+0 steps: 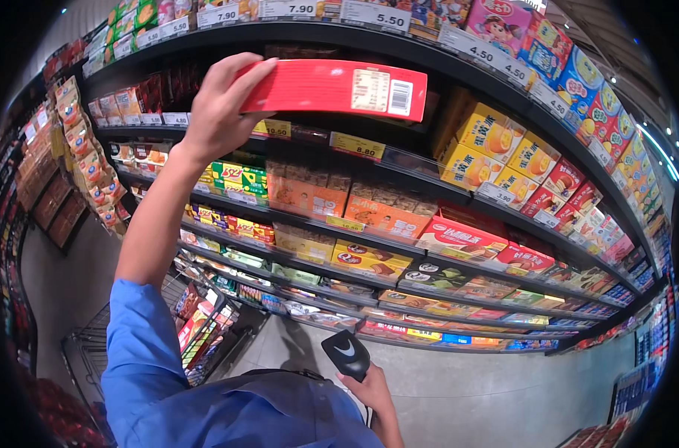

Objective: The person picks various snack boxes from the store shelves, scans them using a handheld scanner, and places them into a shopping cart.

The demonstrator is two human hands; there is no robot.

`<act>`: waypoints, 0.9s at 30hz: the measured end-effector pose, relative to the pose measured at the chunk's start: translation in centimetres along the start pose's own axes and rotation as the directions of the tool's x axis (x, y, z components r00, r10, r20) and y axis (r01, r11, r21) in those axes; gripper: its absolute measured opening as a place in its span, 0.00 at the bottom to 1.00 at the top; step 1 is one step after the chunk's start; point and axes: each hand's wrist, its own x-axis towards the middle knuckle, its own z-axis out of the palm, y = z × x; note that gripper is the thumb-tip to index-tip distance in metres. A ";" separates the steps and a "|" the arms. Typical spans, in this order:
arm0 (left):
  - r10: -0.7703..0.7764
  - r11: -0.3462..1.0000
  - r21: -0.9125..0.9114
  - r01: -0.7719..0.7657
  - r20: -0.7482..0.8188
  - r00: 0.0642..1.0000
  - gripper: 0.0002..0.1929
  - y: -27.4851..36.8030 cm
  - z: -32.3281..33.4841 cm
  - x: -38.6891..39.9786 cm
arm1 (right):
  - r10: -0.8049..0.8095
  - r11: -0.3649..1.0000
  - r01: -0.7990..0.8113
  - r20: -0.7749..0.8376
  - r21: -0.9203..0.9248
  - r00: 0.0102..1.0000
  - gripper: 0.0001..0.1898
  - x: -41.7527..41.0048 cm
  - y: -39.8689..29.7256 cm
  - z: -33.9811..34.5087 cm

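Note:
My left hand (227,101) grips one end of a long red cardboard box (317,87), held level in front of an upper shelf. The face turned to me bears a printed table and a barcode. Low down, near my body, my right hand (370,386) holds a black handheld barcode scanner (346,354) by its handle. Yellow boxes of pies (490,131) stand on the shelf to the right of the red box. Beneath it, orange snack cartons (305,196) and a red pie carton (465,235) fill a lower shelf.
A wire shopping cart (205,330) with packaged goods stands at the lower left, close to the shelving. Dark shelf edges (317,131) with price tags curve across the view. A hanging strip of snack packs (87,151) is at the left. Grey floor (457,381) shows below the shelves.

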 end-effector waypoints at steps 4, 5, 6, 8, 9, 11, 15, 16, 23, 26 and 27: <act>-0.026 0.994 0.104 0.035 -0.085 0.996 0.32 -0.5 -6.1 -5.6 | 0.035 0.999 -0.035 0.039 -0.002 0.999 0.18 0.8 -0.8 1.7; -0.046 0.988 0.142 0.059 -0.095 0.994 0.31 -0.5 -7.6 -7.5 | 0.037 0.999 -0.037 0.056 -0.006 0.998 0.18 0.9 -1.0 2.0; -0.088 0.984 0.149 0.102 -0.096 0.992 0.31 -0.3 -8.6 -9.4 | 0.045 0.999 -0.044 0.064 -0.010 0.997 0.17 1.1 -1.1 2.3; -0.200 0.964 0.161 0.210 -0.078 0.977 0.31 0.5 -11.4 -13.2 | 0.026 1.000 -0.025 0.066 -0.010 0.997 0.16 1.4 -1.3 3.1; -0.270 0.946 0.172 0.276 -0.061 0.961 0.31 1.0 -13.2 -15.0 | -0.009 1.000 0.009 0.075 -0.006 0.997 0.14 1.7 -1.5 3.7; -0.513 0.852 0.088 0.515 -0.045 0.857 0.31 2.1 -15.4 -19.6 | -0.011 1.000 0.013 0.105 -0.026 0.994 0.15 2.3 -1.9 4.6; -0.851 0.519 0.115 0.847 -0.019 0.524 0.36 4.0 -19.2 -27.8 | -0.012 0.997 0.028 0.227 -0.065 0.974 0.21 3.4 -2.3 6.5; -0.855 0.515 0.112 0.850 -0.006 0.518 0.36 4.2 -20.3 -30.0 | 0.002 0.998 0.013 0.223 -0.067 0.975 0.21 3.7 -2.9 7.2; -0.988 -0.130 -0.357 0.925 -0.028 -0.150 0.27 5.1 -26.0 -46.9 | 0.003 0.990 0.046 0.350 -0.133 0.937 0.26 5.2 -6.1 10.9; -0.912 -0.392 -0.452 0.801 0.076 -0.403 0.22 5.2 -27.7 -52.8 | -0.001 0.992 0.046 0.360 -0.118 0.933 0.26 5.3 -6.2 12.3; -0.846 -0.512 -0.449 0.733 0.114 -0.521 0.20 5.5 -28.1 -54.3 | -0.012 0.994 0.051 0.376 -0.095 0.927 0.26 5.3 -6.0 12.8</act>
